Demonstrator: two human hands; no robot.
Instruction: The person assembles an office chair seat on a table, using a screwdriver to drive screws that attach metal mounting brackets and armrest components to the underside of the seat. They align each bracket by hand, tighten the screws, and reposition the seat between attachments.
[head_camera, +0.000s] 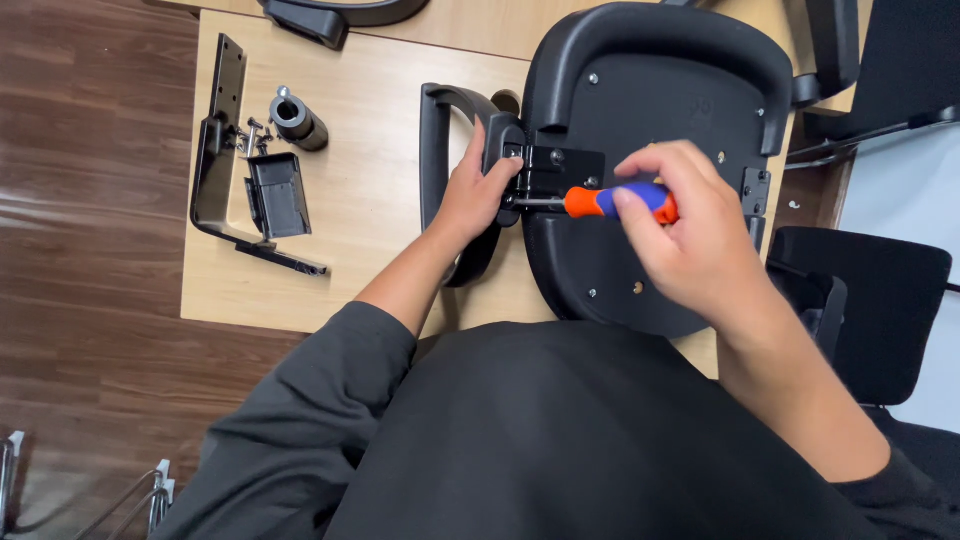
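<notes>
The chair seat (660, 150) lies upside down on the desk (370, 180), underside up so its screw holes face the person. The left hand (478, 190) grips the armrest (440, 170) at the seat's 9 o'clock edge, steadying its bracket (560, 170). The right hand (690, 230) wraps the orange-and-blue screwdriver (610, 201), tip pointing toward 9 o'clock into the bracket. Spare metal parts (255, 160) wait at 10 o'clock.

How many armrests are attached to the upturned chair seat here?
2. One armrest is at the seat's left edge, gripped by the left hand; the other armrest sits on the right side, partly cut off. Right hand holds a screwdriver.
</notes>
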